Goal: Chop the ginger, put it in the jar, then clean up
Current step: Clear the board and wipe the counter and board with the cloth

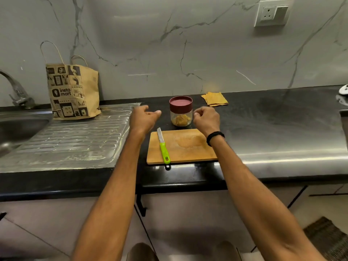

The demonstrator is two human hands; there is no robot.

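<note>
Black stone counter (263,113), marble wall behind. One maroon-lidded jar (180,110) with chopped ginger (181,120) inside stands just behind one wooden chopping board (188,147). One green-handled knife (163,147) lies on the board's left side. One paper bag (73,91) reads "insta mart". One folded yellow cloth (214,98). Left hand (145,119) loosely spread, empty, left of jar. Right hand (206,119) curled, empty, just right of jar.

Black counter (263,113) — board (186,147), jar (181,112), cloth (214,98)
</note>
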